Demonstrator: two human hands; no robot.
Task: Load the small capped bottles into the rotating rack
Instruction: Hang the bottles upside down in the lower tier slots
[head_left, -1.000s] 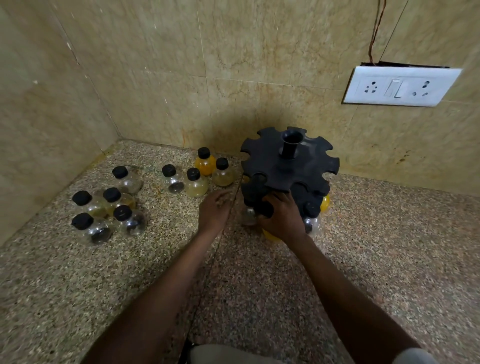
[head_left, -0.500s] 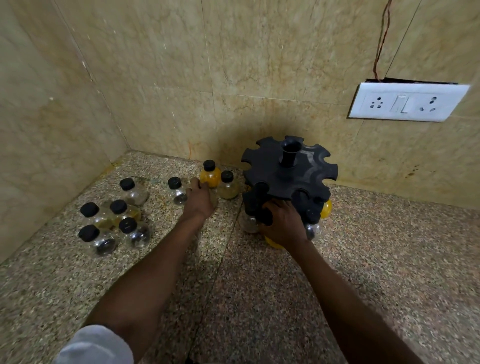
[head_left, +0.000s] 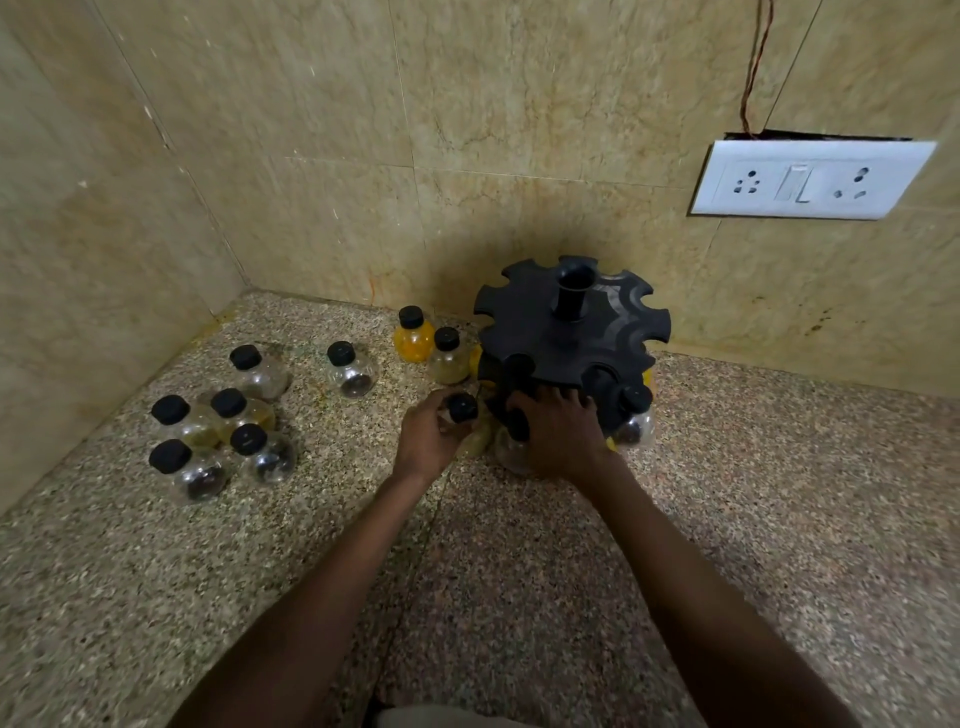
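Observation:
A black rotating rack (head_left: 571, 332) with slotted rim stands against the back wall. My right hand (head_left: 561, 431) grips its lower front edge, next to a hanging bottle (head_left: 631, 423). My left hand (head_left: 431, 436) holds a small black-capped bottle (head_left: 462, 410) just left of the rack's lower tier. An orange bottle (head_left: 413, 335) and a pale bottle (head_left: 448, 356) stand behind it. One clear bottle (head_left: 350, 370) stands alone farther left. Several more bottles (head_left: 223, 415) cluster at the far left.
The speckled stone counter (head_left: 519, 571) meets tiled walls at the back and left, forming a corner. A white switch and socket plate (head_left: 810, 179) hangs on the back wall at the right, with a wire running up from it.
My left hand reached back to the bottles near the orange one, picked one up and brought it toward the rack. My right hand stayed on the rack.

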